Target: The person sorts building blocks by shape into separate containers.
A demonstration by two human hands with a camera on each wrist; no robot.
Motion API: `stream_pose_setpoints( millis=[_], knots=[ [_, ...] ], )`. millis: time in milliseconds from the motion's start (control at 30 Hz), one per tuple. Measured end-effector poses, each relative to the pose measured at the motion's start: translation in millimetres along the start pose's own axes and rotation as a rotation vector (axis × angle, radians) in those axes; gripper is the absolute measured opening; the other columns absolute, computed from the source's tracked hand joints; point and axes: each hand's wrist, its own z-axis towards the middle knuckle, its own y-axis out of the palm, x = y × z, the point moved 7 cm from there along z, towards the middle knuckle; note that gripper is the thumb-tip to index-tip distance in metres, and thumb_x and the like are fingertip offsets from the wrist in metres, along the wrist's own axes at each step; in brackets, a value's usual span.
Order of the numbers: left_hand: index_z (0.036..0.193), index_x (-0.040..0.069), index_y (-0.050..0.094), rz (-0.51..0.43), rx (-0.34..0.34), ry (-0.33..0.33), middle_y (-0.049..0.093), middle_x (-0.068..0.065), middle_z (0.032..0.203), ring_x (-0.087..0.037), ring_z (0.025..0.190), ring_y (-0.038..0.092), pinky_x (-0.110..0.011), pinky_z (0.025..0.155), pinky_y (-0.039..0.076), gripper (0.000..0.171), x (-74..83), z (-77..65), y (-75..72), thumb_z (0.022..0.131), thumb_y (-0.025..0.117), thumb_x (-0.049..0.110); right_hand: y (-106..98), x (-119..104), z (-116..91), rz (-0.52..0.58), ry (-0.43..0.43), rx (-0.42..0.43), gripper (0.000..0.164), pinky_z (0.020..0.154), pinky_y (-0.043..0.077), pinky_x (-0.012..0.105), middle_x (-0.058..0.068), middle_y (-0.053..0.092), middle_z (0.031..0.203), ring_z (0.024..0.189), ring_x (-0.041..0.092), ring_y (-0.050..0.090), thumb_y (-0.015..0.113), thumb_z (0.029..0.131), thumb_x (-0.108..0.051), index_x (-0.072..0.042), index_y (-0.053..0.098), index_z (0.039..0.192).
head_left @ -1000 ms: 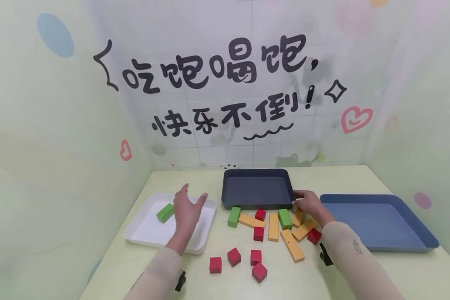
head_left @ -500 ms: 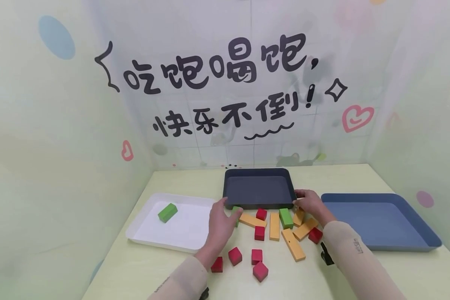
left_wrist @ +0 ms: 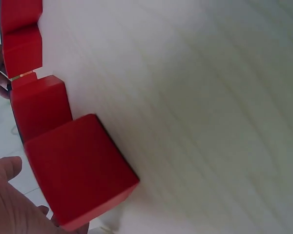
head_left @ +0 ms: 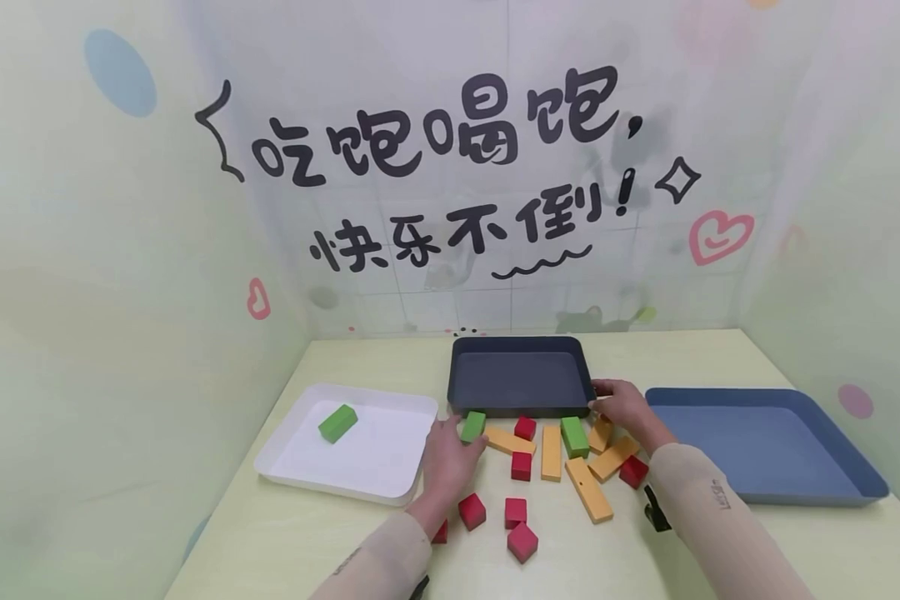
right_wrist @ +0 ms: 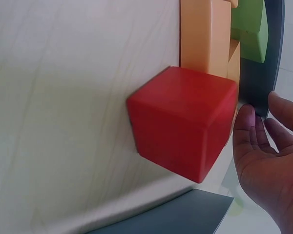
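My left hand point(head_left: 450, 458) reaches around a green block point(head_left: 474, 426) by the front left corner of a dark tray point(head_left: 523, 412). Its fingers lie at the block's left side and the thumb crosses its near right edge. That block is out of sight in the left wrist view, where red cubes point(left_wrist: 83, 170) fill the foreground. My right hand point(head_left: 624, 406) holds the tray's front right corner between thumb and fingers, also seen in the right wrist view. A second green block point(head_left: 574, 437) and several yellow blocks point(head_left: 551, 452) lie close by.
To the left, a white tray point(head_left: 307, 477) holds one green block point(head_left: 337, 423). A blue tray point(head_left: 772, 442) stands at the right, beside my forearm. Several red cubes point(head_left: 472, 512) lie in front, one partly covered by my left wrist. Printed walls enclose the table.
My left hand has moved right from over the white tray to the green block by the dark tray, lowering slightly in the last half second. The right hand has stayed at the tray's corner.
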Motion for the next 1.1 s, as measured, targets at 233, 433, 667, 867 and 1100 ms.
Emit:
stream_pose_setpoints(
  millis=[233, 433, 667, 867, 1100],
  knots=[
    [0.131, -0.003, 0.059, 0.058, -0.011, -0.018, 0.057, -0.019, 0.120, -0.029, 0.105, 0.055, -0.046, 0.093, 0.048, 0.058, -5.7, 5.7, 9.0, 0.086, 0.077, 0.028, -0.5, 0.2, 0.0, 0.001, -0.001, 0.001, 0.051, 0.084, 0.055, 0.041, 0.034, 0.048, 0.137, 0.098, 0.033, 0.063, 0.058, 0.095, -0.001, 0.011, 0.043, 0.142],
    [0.126, -0.005, 0.062, 0.109, -0.003, -0.003, 0.056, -0.015, 0.108, -0.023, 0.094, 0.052, -0.042, 0.085, 0.049, 0.053, -6.2, 7.9, 12.0, 0.085, 0.077, 0.025, 0.5, -0.1, -0.9, 0.006, -0.006, 0.002, 0.051, 0.083, 0.055, 0.040, 0.034, 0.049, 0.137, 0.099, 0.032, 0.063, 0.058, 0.094, -0.001, 0.011, 0.043, 0.142],
    [0.115, -0.006, 0.065, 0.074, -0.025, -0.021, 0.054, -0.011, 0.096, -0.022, 0.085, 0.049, -0.039, 0.076, 0.046, 0.041, -8.4, 9.3, 12.7, 0.086, 0.075, 0.022, 0.6, -0.9, -3.0, 0.012, -0.009, 0.002, 0.052, 0.085, 0.055, 0.042, 0.034, 0.048, 0.137, 0.104, 0.036, 0.062, 0.058, 0.094, -0.001, 0.011, 0.043, 0.142],
    [0.109, -0.004, 0.065, -0.031, -0.011, -0.050, 0.054, -0.009, 0.096, -0.022, 0.086, 0.050, -0.039, 0.077, 0.047, 0.033, -13.4, 7.8, 11.1, 0.086, 0.073, 0.018, 1.2, -1.9, -3.5, 0.013, -0.016, -0.002, 0.052, 0.084, 0.056, 0.042, 0.034, 0.048, 0.137, 0.102, 0.035, 0.062, 0.058, 0.094, 0.000, 0.011, 0.043, 0.142],
    [0.112, -0.002, 0.065, -0.087, 0.028, -0.016, 0.053, -0.007, 0.100, -0.020, 0.087, 0.052, -0.037, 0.079, 0.050, 0.035, -9.4, 5.7, 3.8, 0.086, 0.074, 0.020, 0.9, -2.5, -3.5, 0.007, -0.014, 0.006, 0.051, 0.081, 0.056, 0.039, 0.034, 0.050, 0.136, 0.096, 0.032, 0.063, 0.059, 0.094, -0.001, 0.010, 0.044, 0.142]
  ],
)
